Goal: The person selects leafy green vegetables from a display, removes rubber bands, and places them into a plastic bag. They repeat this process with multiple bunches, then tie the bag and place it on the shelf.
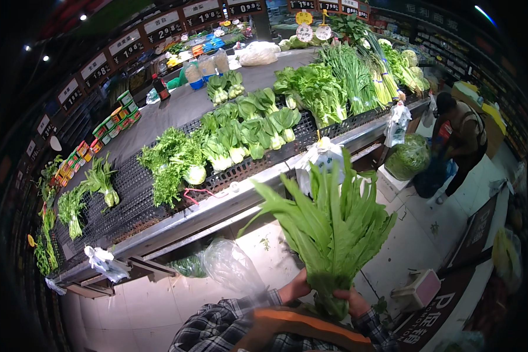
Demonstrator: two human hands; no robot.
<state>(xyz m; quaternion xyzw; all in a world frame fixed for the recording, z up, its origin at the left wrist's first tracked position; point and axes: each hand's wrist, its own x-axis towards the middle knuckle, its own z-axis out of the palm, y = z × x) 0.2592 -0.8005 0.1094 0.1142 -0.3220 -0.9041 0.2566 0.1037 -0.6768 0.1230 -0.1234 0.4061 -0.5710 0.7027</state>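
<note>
A large bunch of long-leaved green lettuce (pixel 334 229) stands upright close to my body, its leaves fanned out above my hands. My left hand (pixel 297 286) is against the left side of its base, the fingers partly hidden behind the leaves. On the right side of the base, my right hand (pixel 352 300) grips the stalks with the thumb in front. Beyond the bunch, bok choy (pixel 246 132) lies in rows on the black mesh shelf (pixel 132 215), with frilly-leaved greens (pixel 171 163) to its left.
A metal shelf edge (pixel 193 218) crosses before me, with plastic bags (pixel 321 163) hanging from it. Below are a clear plastic bag (pixel 231 264) and the tiled floor. A small stool (pixel 418 288) stands at right. Another person (pixel 460 132) bends beside a bagged bundle of greens (pixel 407 156).
</note>
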